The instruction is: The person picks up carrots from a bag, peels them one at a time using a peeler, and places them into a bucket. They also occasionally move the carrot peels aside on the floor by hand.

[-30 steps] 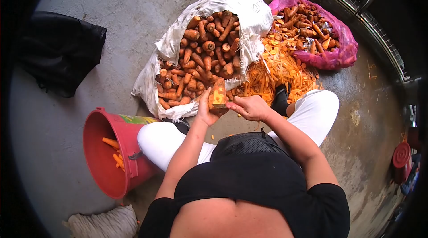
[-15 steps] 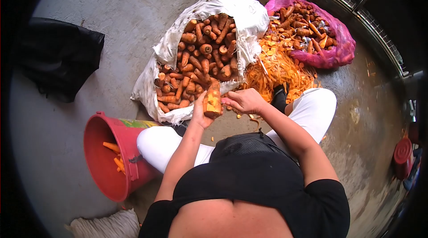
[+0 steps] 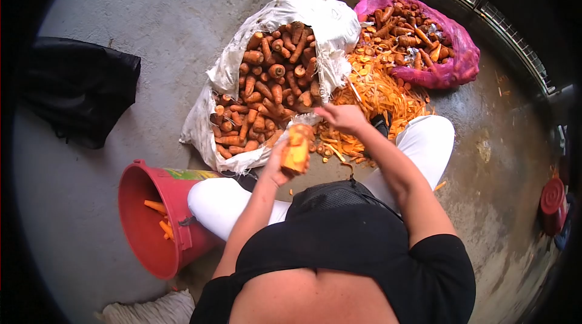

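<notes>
My left hand (image 3: 278, 167) is wrapped around a thick carrot (image 3: 297, 149) held upright in front of my lap. Bright orange peeled patches run down its side, and darker skin shows near the top. Up and to the right, my right hand (image 3: 343, 119) is closed around a small knife (image 3: 310, 110), its thin blade blurred and pointing left, apart from the carrot. Just beyond both hands, a white sack (image 3: 330, 17) lies open with many unpeeled carrots (image 3: 276, 72) inside. A heap of orange peelings (image 3: 379, 90) and cut ends lies on the floor beside it.
A pink mesh bag (image 3: 464, 57) of carrot pieces lies behind the peelings. At my left knee a red bucket (image 3: 136, 227) lies tilted, with a few peeled carrots (image 3: 162, 218) inside. Black cloth (image 3: 85, 87) is at far left; a red container (image 3: 551, 202) is at far right.
My right hand has moved up and away from the carrot with the knife. The carrot has turned and dipped slightly in my left hand, showing a larger peeled patch.
</notes>
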Demonstrator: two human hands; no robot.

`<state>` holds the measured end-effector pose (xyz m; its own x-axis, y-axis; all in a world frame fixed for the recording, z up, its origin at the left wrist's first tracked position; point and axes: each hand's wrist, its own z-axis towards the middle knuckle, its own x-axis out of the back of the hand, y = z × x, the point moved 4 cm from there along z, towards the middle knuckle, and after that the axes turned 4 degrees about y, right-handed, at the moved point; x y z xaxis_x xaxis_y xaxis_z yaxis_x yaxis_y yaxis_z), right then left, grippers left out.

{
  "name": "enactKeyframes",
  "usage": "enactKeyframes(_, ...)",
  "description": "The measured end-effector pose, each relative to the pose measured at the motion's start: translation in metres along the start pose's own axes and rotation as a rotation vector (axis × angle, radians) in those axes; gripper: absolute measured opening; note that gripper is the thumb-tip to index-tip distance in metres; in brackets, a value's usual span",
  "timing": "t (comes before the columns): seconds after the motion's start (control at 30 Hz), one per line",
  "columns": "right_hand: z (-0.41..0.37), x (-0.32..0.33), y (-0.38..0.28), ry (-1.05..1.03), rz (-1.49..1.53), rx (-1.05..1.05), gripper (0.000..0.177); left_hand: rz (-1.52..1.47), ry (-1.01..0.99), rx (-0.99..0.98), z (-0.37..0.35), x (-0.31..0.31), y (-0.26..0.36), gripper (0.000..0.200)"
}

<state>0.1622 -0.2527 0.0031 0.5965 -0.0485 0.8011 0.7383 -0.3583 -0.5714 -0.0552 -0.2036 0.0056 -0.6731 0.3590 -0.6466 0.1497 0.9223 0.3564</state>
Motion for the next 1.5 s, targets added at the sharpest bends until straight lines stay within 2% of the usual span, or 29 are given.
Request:
enactKeyframes(0.07,-0.002,0.006,0.026,0.072,-0.088,-0.053,0.058,0.01,0.002,0.016,0.008,0.006,-0.01,0.054)
enactKeyframes(0.17,0.01,-0.022,0.09,0.565,0.144,-0.109,0.057,-0.052,-0.057,-0.054,0.004,0.001,0.002,0.055)
enactKeyframes(0.23,0.005,-0.038,0.106,0.002,0.658,-0.513,0.06,-0.132,-0.01,-0.099,0.006,-0.002,0.008,0.054)
enactKeyframes(0.33,0.0,-0.052,0.07,0.123,0.587,-0.278,0.064,-0.143,0.037,-0.146,0.011,0.006,0.015,0.052)
enactKeyframes(0.4,-0.025,-0.025,0.008,0.182,0.3,-0.034,0.054,-0.136,0.103,-0.162,0.013,0.01,0.015,0.052)
enactKeyframes(0.47,-0.036,-0.017,-0.029,-0.025,0.211,0.127,0.048,-0.136,0.138,-0.167,0.012,0.005,0.016,0.051)
enactKeyframes(0.5,-0.042,-0.012,-0.044,-0.042,0.171,0.177,0.047,-0.133,0.155,-0.169,0.012,0.003,0.016,0.051)
enactKeyframes(0.6,-0.041,-0.016,-0.054,-0.03,0.127,0.264,0.046,-0.087,0.134,-0.172,0.012,0.002,0.015,0.051)
enactKeyframes(0.8,-0.038,-0.009,-0.057,-0.013,0.051,0.29,0.044,0.09,0.094,-0.229,0.008,0.001,0.016,0.053)
enactKeyframes(0.93,-0.03,-0.012,-0.049,0.1,0.006,0.334,0.044,0.089,0.125,-0.223,0.008,0.004,0.014,0.053)
enactKeyframes(0.97,-0.026,-0.02,-0.044,0.018,-0.034,0.265,0.047,0.085,0.129,-0.22,0.01,0.005,0.015,0.053)
enactKeyframes(1.07,-0.007,-0.018,0.004,0.045,0.09,-0.221,0.056,0.13,0.075,-0.166,-0.001,-0.006,0.011,0.053)
enactKeyframes(1.13,-0.004,-0.03,0.065,0.145,0.049,-0.387,0.061,0.116,0.055,-0.133,-0.005,-0.007,0.008,0.054)
enactKeyframes(1.2,-0.003,-0.043,0.107,0.132,0.079,-0.423,0.065,0.022,0.066,-0.131,0.001,-0.003,0.008,0.055)
enactKeyframes(1.23,-0.003,-0.048,0.114,0.047,0.196,-0.432,0.067,-0.061,0.042,-0.138,0.003,-0.002,0.011,0.056)
enactKeyframes(1.27,-0.004,-0.058,0.12,-0.034,0.39,-0.545,0.067,-0.082,0.056,-0.16,0.006,-0.001,0.012,0.056)
enactKeyframes(1.3,-0.012,-0.052,0.097,-0.116,0.583,-0.651,0.067,-0.105,0.068,-0.184,0.005,-0.007,0.015,0.056)
enactKeyframes(1.37,-0.007,-0.057,0.069,-0.062,0.779,-0.499,0.067,-0.156,0.104,-0.204,0.014,0.0,0.019,0.054)
enactKeyframes(1.43,-0.014,-0.041,0.024,0.145,0.63,-0.15,0.063,-0.138,0.078,-0.195,0.016,0.0,0.017,0.053)
enactKeyframes(1.47,-0.022,-0.038,0.009,0.161,0.521,-0.067,0.054,-0.129,0.067,-0.189,0.016,0.0,0.016,0.052)
enactKeyframes(1.5,-0.032,-0.023,-0.014,0.069,0.395,0.011,0.05,-0.13,0.048,-0.179,0.017,0.001,0.016,0.052)
